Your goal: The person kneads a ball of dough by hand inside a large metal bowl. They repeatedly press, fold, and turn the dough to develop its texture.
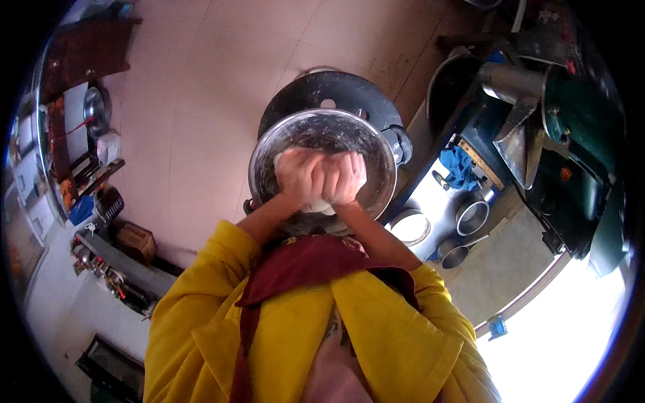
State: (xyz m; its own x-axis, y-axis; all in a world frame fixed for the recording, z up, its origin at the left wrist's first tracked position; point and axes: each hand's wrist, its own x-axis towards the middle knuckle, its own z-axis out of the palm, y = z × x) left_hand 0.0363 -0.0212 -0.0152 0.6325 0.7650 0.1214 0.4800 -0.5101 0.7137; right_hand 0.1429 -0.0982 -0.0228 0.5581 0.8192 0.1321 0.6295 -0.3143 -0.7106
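Observation:
A round metal bowl (388, 158), its inner wall smeared with white, is in front of my body. Inside it lies a lump of white dough (320, 207), mostly covered by my hands. My left hand (297, 177) is closed into a fist with its fingers curled on the dough. Right against it, my right hand (344, 177) is balled up too, also pressing on the dough. Both forearms reach over the bowl's near rim. What lies under the fingers is hidden.
A black round stool-like seat (329, 86) shows beneath the bowl. On the right are metal pots (472, 216), a blue cloth (458, 166) and a green machine with a metal chute (521, 138). A cardboard box (134, 242) and shelves stand left, beyond pinkish floor tiles (208, 87).

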